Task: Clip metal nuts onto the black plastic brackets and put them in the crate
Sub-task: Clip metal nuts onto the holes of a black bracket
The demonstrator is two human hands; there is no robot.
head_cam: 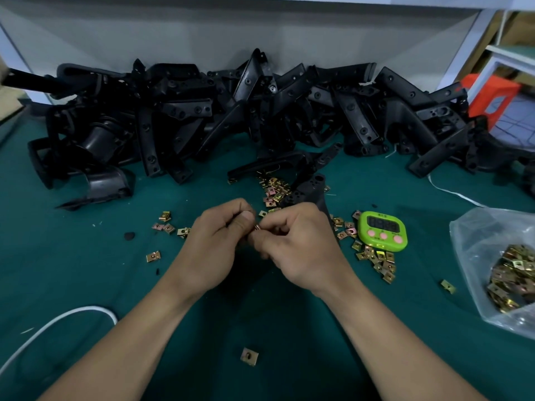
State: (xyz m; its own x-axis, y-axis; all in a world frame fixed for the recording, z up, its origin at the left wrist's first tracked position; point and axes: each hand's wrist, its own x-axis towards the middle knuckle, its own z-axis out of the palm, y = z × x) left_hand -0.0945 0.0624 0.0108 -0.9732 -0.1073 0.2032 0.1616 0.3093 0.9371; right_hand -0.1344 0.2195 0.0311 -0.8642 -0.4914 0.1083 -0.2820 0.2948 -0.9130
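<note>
We see both hands meeting over the middle of the green desk (86, 285). The left hand (215, 241) and right hand (301, 247) each have a closed grip, fingertips and thumbs pinching 1 metal nut (257, 228) between them. A black plastic bracket (308, 191) rises from behind the right hand; we cannot tell whether that hand also holds it. We judge the nut light, stiff and springy, with thin edges that could slip or nick, so it is best held by its flat faces with the open mouth turned to the bracket's edge. The bracket looks rigid and light, easiest to steady near the holed end. Loose nuts (377, 260) lie scattered around the hands, more fill a clear plastic bag (492, 227) at the right, and a pile of brackets (260, 111) lines the back. No crate is in view. The green timer (382, 228) carries digits and a small label, both too blurred to read.
</note>
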